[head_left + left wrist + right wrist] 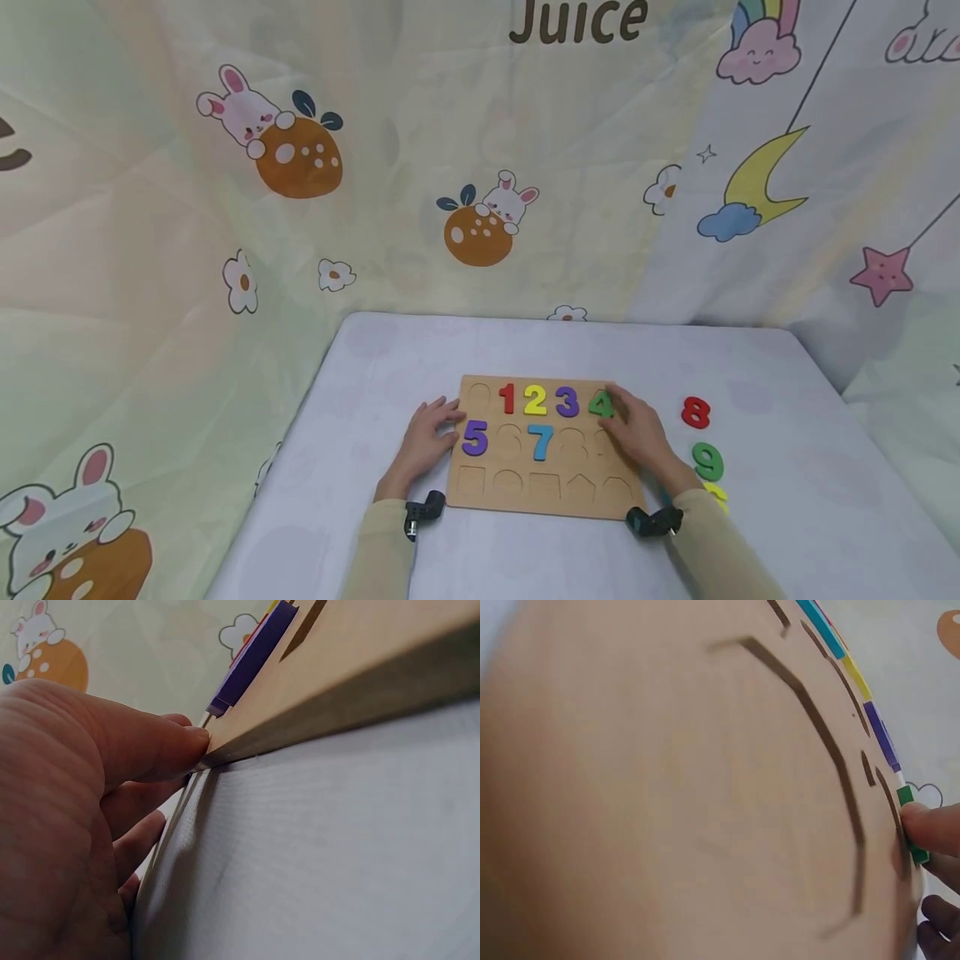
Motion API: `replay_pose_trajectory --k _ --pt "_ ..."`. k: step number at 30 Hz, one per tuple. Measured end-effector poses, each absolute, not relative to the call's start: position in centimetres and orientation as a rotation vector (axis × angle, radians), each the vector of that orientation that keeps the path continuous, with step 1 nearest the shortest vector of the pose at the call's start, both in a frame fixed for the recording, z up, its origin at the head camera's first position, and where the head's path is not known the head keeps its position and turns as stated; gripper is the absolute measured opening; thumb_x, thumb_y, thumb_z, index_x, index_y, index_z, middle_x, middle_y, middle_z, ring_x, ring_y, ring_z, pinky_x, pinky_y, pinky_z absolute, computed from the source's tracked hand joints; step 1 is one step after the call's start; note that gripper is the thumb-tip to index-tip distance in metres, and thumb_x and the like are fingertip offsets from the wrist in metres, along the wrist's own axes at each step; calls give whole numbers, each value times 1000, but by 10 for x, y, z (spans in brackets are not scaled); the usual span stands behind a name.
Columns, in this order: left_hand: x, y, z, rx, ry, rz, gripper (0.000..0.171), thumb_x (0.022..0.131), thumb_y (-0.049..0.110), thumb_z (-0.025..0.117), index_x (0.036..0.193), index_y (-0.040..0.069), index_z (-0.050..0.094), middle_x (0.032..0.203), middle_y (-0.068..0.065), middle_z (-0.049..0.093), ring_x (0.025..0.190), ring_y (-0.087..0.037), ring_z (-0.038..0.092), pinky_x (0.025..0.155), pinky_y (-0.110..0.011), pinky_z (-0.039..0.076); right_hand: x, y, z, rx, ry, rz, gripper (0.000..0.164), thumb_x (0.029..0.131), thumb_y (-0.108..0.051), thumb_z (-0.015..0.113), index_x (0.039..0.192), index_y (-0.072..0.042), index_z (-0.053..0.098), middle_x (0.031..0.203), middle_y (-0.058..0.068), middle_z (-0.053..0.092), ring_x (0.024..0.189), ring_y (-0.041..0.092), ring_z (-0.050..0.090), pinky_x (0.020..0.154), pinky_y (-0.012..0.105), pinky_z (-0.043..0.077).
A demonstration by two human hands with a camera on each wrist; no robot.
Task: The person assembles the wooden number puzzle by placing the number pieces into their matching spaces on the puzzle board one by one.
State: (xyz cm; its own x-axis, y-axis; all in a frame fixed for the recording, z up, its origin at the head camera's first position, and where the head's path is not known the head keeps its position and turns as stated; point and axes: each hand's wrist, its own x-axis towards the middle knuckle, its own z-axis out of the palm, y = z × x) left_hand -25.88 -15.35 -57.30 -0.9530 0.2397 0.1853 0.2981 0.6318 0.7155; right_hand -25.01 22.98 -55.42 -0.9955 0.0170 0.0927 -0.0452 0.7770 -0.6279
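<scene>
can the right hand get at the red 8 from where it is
Probably yes: the red 8 lies on the table to the right of the right hand, with nothing seen between them, though the hand would likely have to leave the green 4 first.

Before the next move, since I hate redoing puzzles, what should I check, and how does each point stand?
1. Left hand touching the board: ok, at its left edge.
2. Right hand free: not ok, it pinches the green 4.
3. Green 4 fully seated: cannot tell, partly covered.
4. Slot between purple 5 and blue 7 empty: ok.
5. Red 8 uncovered: ok.
6. Yellow piece fully visible: not ok, partly hidden by the arm.
</scene>
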Motion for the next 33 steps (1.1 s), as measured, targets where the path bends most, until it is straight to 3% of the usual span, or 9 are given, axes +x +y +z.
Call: replay_pose_trajectory --k 12,29,33 --pt "-260 -154 -573 -463 -2764 -1255 34 83 5 70 117 13 70 140 -5 56 141 -28 37 123 -45 11 -260 234 -549 15 -2932 1013 63 90 -15 66 146 -4 39 146 26 43 136 46 37 111 59 33" --pt "-260 -155 -573 -456 -2768 -1236 34 83 6 70 117 13 70 140 -5 57 140 -28 38 123 -45 12 -261 237 -557 -38 -2909 1236 72 90 -18 64 152 -6 29 156 19 32 144 41 23 118 56 22" --pt "-260 -154 -572 -470 -2765 -1240 34 84 5 70 117 12 70 140 -6 56 140 -29 38 122 -47 12 -257 240 -553 -87 -2909 1271 75 90 -23 65 153 -8 28 155 20 32 143 42 26 115 58 27"
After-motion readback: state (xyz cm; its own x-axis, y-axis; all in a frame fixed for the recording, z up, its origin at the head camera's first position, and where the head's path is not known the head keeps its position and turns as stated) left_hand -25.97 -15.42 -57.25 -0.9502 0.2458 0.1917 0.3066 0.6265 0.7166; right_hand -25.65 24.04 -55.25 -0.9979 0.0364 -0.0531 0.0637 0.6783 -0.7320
